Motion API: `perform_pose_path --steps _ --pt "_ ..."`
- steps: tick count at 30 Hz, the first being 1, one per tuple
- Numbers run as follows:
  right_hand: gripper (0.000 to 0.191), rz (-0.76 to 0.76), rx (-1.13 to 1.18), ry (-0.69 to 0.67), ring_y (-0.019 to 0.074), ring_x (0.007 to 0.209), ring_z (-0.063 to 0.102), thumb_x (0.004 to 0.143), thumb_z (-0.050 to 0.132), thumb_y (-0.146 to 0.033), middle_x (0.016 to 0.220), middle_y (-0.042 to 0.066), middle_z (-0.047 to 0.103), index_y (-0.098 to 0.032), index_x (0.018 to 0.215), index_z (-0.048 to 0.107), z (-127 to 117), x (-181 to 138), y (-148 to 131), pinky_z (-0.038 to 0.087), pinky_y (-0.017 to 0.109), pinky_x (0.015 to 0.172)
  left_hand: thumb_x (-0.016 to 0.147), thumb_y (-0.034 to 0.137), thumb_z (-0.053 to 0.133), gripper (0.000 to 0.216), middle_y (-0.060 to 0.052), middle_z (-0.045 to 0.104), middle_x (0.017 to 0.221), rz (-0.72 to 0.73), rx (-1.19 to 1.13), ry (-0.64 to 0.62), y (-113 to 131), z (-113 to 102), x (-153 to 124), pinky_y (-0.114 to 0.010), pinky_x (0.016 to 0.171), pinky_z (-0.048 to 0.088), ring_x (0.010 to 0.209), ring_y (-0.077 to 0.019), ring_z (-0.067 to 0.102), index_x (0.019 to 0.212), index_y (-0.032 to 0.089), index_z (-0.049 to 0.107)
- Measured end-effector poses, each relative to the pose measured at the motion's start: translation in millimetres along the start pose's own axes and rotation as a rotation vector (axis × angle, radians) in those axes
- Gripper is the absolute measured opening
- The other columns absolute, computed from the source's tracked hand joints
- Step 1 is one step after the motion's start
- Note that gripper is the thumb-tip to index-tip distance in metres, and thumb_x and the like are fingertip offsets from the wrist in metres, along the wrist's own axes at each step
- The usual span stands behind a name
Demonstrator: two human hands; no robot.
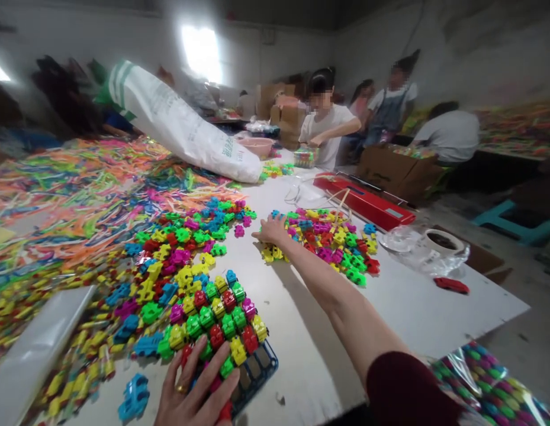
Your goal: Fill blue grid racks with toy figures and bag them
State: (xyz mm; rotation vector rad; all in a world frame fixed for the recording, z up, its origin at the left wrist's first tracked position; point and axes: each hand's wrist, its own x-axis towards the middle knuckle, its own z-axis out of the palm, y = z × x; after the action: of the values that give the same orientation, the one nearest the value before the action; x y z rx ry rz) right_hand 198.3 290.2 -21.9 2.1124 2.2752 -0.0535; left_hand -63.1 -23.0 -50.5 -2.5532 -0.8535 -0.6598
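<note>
Left hand down at the near edge, and it's spread open, fingers fanned across the toys in the blue rack! Rows of them here, red, green, yellow, blue and magenta, packed side by side, with slots showing at the rack's near right edge. A ring sits on one finger of that hand.

Out goes the right arm, dark red sleeve and all, stretched across the white counter. The right hand is at the left end of the right pile, fingers bent low among the toys; whether they grip one, I can't tell.

Left of the rack, a bigger heap spreads over the counter, and one blue toy lies apart by the left hand. Beyond the heap, bright strips cover the surface, a white sack slanting over them. Behind the right pile, a long red box; to its right, a tape roll in clear plastic. And at the far side, a co-worker in white bends over a filled rack.
</note>
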Motion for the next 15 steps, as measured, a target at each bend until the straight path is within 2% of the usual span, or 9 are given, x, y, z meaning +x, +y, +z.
perform_pose_path --steps 2,5,8,12,15 --pt "0.073 0.015 -0.011 -0.055 0.0455 0.138 0.041 0.094 0.047 -0.064 0.148 0.027 0.05 -0.009 0.14 0.058 7.3 2.7 1.7 0.014 0.07 0.114 0.093 0.037 0.064 0.032 -0.005 0.071 0.133 0.023 0.004 0.001 -2.9 2.4 -1.6 -0.047 0.13 0.002 0.159 -0.0281 0.014 0.124 0.029 0.072" --pt "0.073 0.007 0.006 -0.003 0.0422 0.132 0.049 0.096 0.042 -0.064 0.143 0.027 0.055 -0.007 0.139 0.058 22.9 -15.2 8.7 0.016 0.067 0.115 0.095 0.032 0.06 0.031 -0.005 0.07 0.134 -0.009 -0.03 -0.006 -0.7 -0.6 1.3 -0.046 0.131 0.003 0.159 -0.0262 0.015 0.124 0.028 0.072" --pt "0.069 0.028 0.056 0.046 0.0413 0.13 0.051 0.097 0.04 -0.065 0.144 0.026 0.053 -0.012 0.138 0.058 36.8 -50.9 10.8 0.022 0.063 0.114 0.094 0.023 0.057 0.035 -0.009 0.066 0.139 -0.053 -0.091 -0.041 6.1 -8.7 7.1 -0.045 0.13 0.003 0.159 -0.027 0.016 0.127 0.023 0.071" --pt "0.069 0.031 0.176 0.072 0.0422 0.131 0.049 0.095 0.045 -0.068 0.15 0.022 0.048 -0.016 0.14 0.056 42.9 -102.3 7.0 0.032 0.06 0.11 0.095 0.019 0.057 0.04 -0.008 0.052 0.155 -0.12 -0.142 -0.101 13.2 -14.0 7.5 -0.047 0.13 0.006 0.158 -0.0298 0.018 0.134 0.022 0.066" --pt "0.06 -0.072 0.351 0.185 0.0342 0.131 0.052 0.097 0.052 -0.056 0.146 0.019 0.054 -0.016 0.142 0.055 36.6 -134.6 20.7 0.041 0.049 0.109 0.096 0.019 0.056 0.041 -0.007 0.05 0.156 -0.152 -0.151 -0.108 15.2 -12.2 3.8 -0.048 0.129 0.009 0.157 -0.0295 0.02 0.136 0.022 0.064"
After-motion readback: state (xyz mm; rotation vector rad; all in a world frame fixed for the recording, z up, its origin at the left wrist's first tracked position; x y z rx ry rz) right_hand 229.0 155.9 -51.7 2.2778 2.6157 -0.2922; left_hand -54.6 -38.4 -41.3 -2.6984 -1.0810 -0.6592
